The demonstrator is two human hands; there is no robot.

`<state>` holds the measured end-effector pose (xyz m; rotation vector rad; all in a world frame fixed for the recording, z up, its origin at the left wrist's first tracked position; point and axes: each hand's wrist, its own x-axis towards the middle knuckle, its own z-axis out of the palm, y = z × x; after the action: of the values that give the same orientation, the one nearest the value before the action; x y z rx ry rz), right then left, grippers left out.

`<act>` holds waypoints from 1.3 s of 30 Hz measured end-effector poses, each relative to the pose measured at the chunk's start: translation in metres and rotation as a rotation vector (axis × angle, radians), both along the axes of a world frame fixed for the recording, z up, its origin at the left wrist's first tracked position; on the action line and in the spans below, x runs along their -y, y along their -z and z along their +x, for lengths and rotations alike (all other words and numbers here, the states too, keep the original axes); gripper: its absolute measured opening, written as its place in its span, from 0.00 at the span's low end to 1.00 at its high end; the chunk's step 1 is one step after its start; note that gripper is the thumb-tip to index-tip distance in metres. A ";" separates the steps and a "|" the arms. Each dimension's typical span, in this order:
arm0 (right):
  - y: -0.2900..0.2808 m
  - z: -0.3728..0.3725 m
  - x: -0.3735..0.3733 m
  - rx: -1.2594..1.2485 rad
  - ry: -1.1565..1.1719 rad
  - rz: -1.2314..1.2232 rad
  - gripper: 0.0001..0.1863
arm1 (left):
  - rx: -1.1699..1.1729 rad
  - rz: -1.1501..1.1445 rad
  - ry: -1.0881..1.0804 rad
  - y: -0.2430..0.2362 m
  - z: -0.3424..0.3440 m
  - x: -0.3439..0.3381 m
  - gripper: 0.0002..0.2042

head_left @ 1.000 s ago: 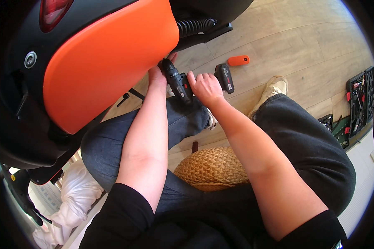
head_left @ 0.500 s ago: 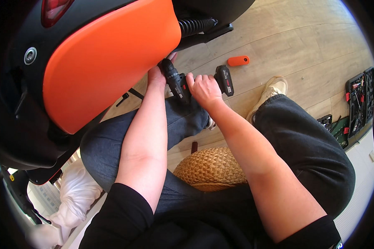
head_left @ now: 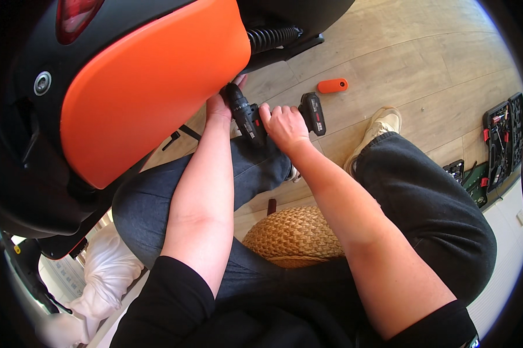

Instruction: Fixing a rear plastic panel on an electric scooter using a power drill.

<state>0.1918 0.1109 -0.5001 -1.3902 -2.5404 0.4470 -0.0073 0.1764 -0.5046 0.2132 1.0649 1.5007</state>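
My right hand (head_left: 285, 127) is closed round the grip of a black cordless drill (head_left: 249, 119). The drill's battery sticks out to the right of the hand, and its chuck end points up and left, under the lower edge of an orange side panel (head_left: 151, 87) on a scooter. At that same edge, beside the drill's front end, is my left hand (head_left: 219, 105). Its fingers are mostly hidden behind the panel and the drill, so I cannot see what they touch. The bit is hidden too.
An orange oblong piece (head_left: 332, 86) lies on the wood floor. Open black tool cases (head_left: 499, 139) stand at the right. A black coil spring (head_left: 273, 38) is above the panel's right end. Between my legs is a woven seat (head_left: 296, 235); a white bag (head_left: 107, 264) is lower left.
Almost nothing differs. The orange panel and the scooter sit a few pixels lower and further left in the picture; both hands and the drill keep their places.
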 end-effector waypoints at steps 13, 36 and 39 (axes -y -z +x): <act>0.000 -0.001 0.000 -0.010 0.005 -0.018 0.10 | 0.024 0.006 -0.002 -0.003 0.002 0.000 0.26; -0.003 -0.003 0.001 -0.022 0.011 -0.058 0.10 | 0.014 0.023 0.009 -0.001 -0.001 -0.001 0.23; -0.001 -0.002 0.001 -0.019 0.012 -0.061 0.10 | 0.036 0.026 0.009 -0.003 0.002 -0.002 0.23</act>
<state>0.1899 0.1103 -0.4991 -1.4144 -2.5223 0.5378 -0.0055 0.1783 -0.5019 0.2077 1.0156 1.5058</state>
